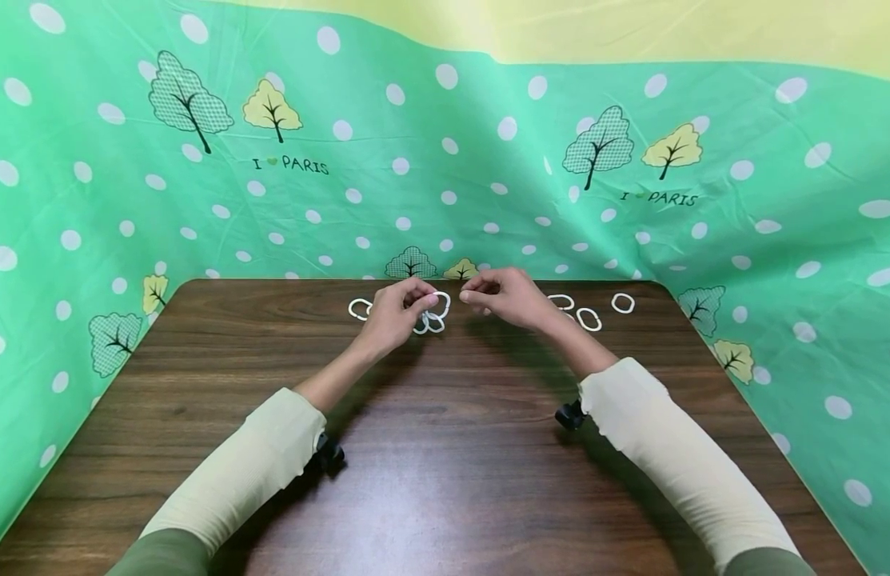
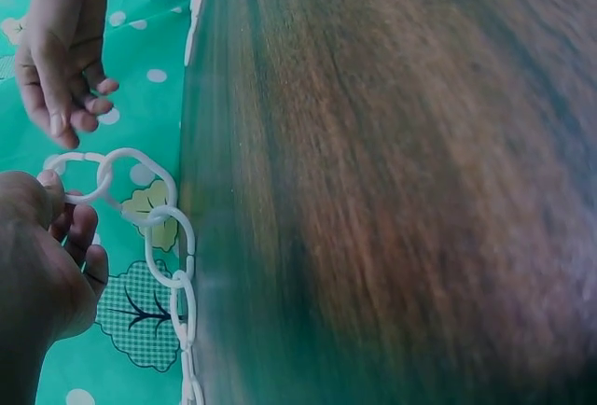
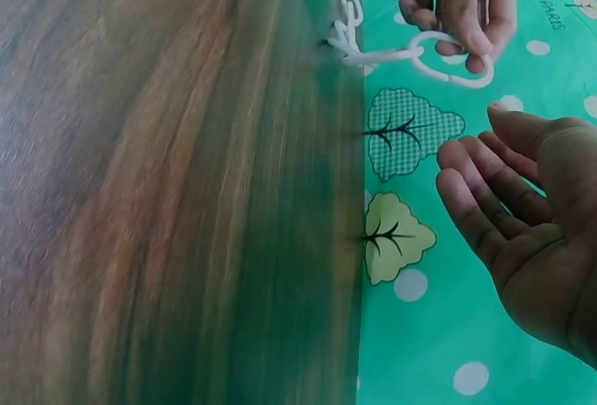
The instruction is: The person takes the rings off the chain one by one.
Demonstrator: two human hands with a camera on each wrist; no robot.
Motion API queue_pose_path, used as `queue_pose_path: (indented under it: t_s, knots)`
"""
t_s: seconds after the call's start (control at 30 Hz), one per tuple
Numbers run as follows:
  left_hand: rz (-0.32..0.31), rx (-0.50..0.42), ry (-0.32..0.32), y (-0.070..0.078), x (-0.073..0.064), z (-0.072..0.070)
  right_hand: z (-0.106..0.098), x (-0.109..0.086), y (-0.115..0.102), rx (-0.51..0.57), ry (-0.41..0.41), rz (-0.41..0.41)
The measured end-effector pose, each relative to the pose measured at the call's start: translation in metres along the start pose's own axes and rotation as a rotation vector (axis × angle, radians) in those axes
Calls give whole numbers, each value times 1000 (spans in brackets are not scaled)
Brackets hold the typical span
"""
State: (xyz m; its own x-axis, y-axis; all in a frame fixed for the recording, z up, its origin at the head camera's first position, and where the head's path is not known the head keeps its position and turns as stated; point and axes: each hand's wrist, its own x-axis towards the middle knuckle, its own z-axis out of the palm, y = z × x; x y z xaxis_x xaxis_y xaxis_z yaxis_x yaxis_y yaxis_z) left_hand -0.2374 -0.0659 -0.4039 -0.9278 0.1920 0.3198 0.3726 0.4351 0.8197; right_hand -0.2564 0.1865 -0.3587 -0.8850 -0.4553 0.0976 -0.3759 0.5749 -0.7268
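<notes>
Pinching the end link (image 3: 451, 79) of a white chain (image 2: 192, 237): left hand (image 1: 397, 314), at the table's (image 1: 445, 424) far edge. Chain slopes down to that edge. Right hand (image 1: 507, 298), at same edge, apart from left; fingers loosely bent, nothing held. More white links (image 1: 623, 312) toward table's far right corner.

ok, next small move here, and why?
I'd probably send the right hand to the rightmost white link: that hand looks empty, the link lies apart, and the left hand already pinches the end link of the white chain.
</notes>
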Motion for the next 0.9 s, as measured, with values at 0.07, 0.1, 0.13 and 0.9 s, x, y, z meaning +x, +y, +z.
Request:
queue_pose_path:
  t_s: [0.07, 0.1, 0.13, 0.9]
  knots:
    - [0, -4, -3, 0, 0, 1, 2, 2, -4, -2, -10, -12]
    - [0, -4, -4, -1, 0, 1, 2, 3, -6, -19, -12, -23]
    - [0, -4, -6, -1, 0, 1, 3, 4, -7, -31, -14, -34]
    - [7, -23, -17, -1, -1, 1, 14, 17, -23, -124, -20, -132]
